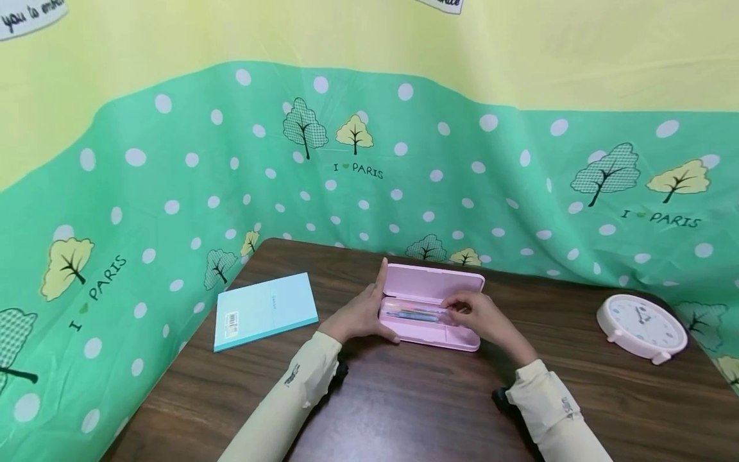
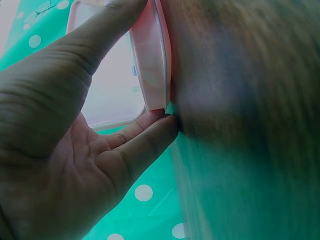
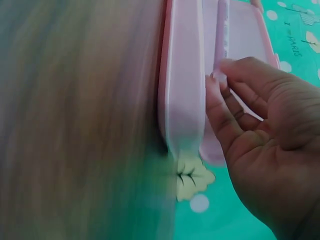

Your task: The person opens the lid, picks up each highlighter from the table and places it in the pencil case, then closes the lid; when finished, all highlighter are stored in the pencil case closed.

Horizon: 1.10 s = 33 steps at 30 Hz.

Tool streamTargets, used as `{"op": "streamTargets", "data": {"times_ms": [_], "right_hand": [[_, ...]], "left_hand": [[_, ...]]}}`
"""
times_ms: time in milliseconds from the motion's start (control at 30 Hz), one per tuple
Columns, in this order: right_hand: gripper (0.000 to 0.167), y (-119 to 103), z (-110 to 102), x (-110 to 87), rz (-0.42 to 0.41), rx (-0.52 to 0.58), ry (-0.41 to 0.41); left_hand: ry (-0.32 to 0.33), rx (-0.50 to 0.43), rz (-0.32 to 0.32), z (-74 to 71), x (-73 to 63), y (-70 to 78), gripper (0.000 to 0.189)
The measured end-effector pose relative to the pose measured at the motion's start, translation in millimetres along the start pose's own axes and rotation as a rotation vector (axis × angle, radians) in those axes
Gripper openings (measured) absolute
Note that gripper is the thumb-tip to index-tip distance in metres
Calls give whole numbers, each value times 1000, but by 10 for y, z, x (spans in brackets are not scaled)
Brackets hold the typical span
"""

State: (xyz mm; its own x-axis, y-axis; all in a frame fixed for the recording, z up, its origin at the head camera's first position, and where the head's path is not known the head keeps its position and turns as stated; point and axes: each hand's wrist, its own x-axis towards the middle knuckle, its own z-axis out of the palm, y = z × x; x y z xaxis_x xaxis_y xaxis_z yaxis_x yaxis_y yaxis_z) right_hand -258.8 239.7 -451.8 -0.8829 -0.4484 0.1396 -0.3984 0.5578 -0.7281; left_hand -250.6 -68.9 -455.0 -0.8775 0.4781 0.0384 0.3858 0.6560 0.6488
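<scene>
A pink pencil case (image 1: 433, 282) lies on the table with its lid raised at the back. Several slim pens (image 1: 411, 314) lie lengthwise inside it. My left hand (image 1: 362, 314) holds the case's left end, thumb at the front edge and a finger reaching up beside the lid. In the left wrist view other fingertips (image 2: 167, 125) touch the case's end wall. With thumb and fingers, my right hand (image 1: 482, 314) pinches the end of a light purple pen (image 3: 221, 35) at the case's right part; the pen's other end is out of that view.
A light blue notebook (image 1: 265, 311) lies flat at the left of the dark wooden table (image 1: 392, 398). At the right is a pink round clock (image 1: 643, 324), face up. A green and yellow patterned curtain (image 1: 369, 186) hangs behind the table and along its left side.
</scene>
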Motion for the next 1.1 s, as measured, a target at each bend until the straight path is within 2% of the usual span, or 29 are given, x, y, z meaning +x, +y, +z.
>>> {"op": "streamTargets", "data": {"times_ms": [167,433,800,1100], "right_hand": [[12,-61,79,69,40,42,0],[13,-92,142,102,49,34,5],[11,-98,200,113,32,-5,19],[11,-120,222,114,-17,-73,29]], "left_hand": [[-10,-12,-7,-16,-4,15,164],[-14,-9,-4,-32,3,26,163],[-12,-5,-28,-10,-4,40,164],[-13,-2,-40,-3,-17,43,163]]}}
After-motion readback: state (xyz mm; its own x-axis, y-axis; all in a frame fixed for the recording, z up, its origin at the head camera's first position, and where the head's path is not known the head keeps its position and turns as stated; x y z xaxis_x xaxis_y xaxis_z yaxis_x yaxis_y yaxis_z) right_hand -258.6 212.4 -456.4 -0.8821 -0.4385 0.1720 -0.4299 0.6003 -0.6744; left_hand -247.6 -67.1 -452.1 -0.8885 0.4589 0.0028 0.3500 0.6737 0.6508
